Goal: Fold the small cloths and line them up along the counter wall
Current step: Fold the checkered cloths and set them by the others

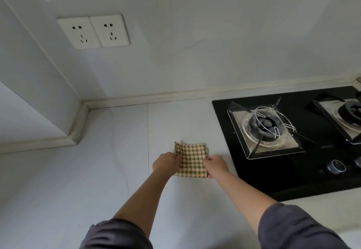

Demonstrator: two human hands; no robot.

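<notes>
A small green-and-cream checked cloth (192, 159) lies on the pale counter (97, 180), well in front of the back wall. My left hand (166, 163) grips its left edge with curled fingers. Its right edge is pinched by my right hand (215, 164). The cloth looks folded into a small rectangle, and its far edge is slightly rumpled. No other cloth is in view.
A black gas hob (293, 170) with two burners and knobs lies just right of the cloth. The back wall (195, 43) meets the counter at a cream sealing strip (175, 95). Two wall sockets (93, 31) sit at the upper left, beside a corner.
</notes>
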